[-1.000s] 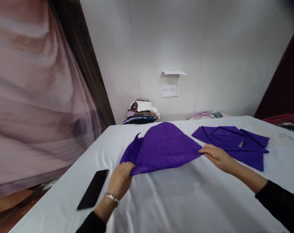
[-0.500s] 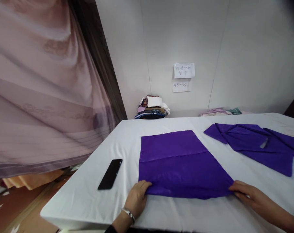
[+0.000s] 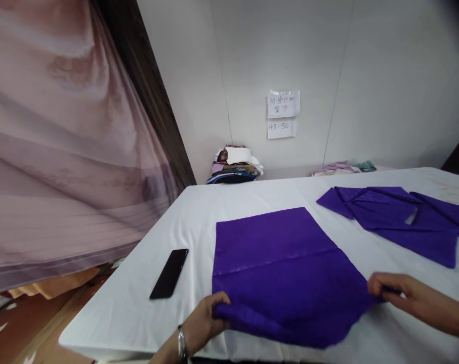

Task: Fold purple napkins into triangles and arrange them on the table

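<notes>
A purple cloth napkin (image 3: 286,273) with a crease across its middle lies on the white-covered table (image 3: 115,298). My left hand (image 3: 205,317) pinches its near left corner, the fingers curled over the fabric. At the near right corner my right hand (image 3: 398,292) grips the cloth, with a bit of purple poking out between thumb and fingers. The near edge sags between both hands and looks slightly raised; its far part rests flat. A silver bracelet (image 3: 181,344) is on my left wrist.
Several purple cloths (image 3: 400,217) lie loosely overlapped on the table's right. A black phone (image 3: 169,274) rests at the left. Behind the table are a pile of folded fabrics (image 3: 236,166) and a wall with paper signs (image 3: 283,104). A pink curtain (image 3: 54,151) hangs on the left.
Both hands have taken firmer hold of the near corners. The napkin's near edge has lifted and bulged toward me, and the cloth has shifted slightly nearer. The view has tilted a little.
</notes>
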Demonstrator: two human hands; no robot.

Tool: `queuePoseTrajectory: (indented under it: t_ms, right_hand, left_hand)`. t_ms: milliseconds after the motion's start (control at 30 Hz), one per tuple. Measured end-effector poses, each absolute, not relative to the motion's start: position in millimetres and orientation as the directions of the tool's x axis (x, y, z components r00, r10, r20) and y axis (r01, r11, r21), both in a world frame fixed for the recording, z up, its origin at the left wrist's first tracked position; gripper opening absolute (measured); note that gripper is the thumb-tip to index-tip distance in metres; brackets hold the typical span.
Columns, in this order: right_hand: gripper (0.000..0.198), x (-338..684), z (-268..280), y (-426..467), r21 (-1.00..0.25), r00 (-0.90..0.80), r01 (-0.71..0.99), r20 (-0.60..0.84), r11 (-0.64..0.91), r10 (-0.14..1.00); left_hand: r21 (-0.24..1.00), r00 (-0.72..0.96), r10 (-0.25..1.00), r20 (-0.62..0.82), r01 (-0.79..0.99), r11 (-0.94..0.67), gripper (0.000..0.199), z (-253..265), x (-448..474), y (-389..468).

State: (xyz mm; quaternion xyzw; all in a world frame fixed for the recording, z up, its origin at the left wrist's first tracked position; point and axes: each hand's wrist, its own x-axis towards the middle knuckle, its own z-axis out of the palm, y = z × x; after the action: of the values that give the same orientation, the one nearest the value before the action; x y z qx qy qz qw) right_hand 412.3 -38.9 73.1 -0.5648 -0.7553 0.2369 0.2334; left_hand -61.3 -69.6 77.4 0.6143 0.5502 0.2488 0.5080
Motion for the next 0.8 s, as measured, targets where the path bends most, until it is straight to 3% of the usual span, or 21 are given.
queuePoseTrajectory:
  t_ms: [100, 267, 433, 567, 800]
  right_hand:
    - [0.017, 399, 93, 5, -0.648, -0.363, 0.711, -0.004, 0.274, 0.932]
    - [0.021, 378, 92, 85, -0.601, -0.302, 0.736, 0.119, 0.310, 0.946]
    - [0.018, 364, 67, 152, -0.533, -0.279, 0.782, 0.162, 0.322, 0.946]
    - [0.017, 355, 44, 191, -0.481, -0.214, 0.830, 0.193, 0.283, 0.957]
    - [0.029, 346, 12, 233, -0.451, -0.036, 0.881, 0.237, 0.143, 0.971]
  left_hand:
    - [0.964, 0.221, 0.957, -0.191, 0.227, 0.140, 0.019, 81, -70, -42]
    - [0.990, -0.015, 0.993, -0.119, 0.069, 0.120, 0.041, 71, -86, 18]
    - [0.943, -0.290, 0.955, -0.071, 0.293, 0.158, 0.030, 43, -93, 80]
    - [0.880, -0.365, 0.930, -0.049, 0.424, 0.213, 0.012, 30, -93, 115]
    - [0.715, -0.416, 0.909, 0.013, 0.640, 0.282, 0.011, 20, -89, 143]
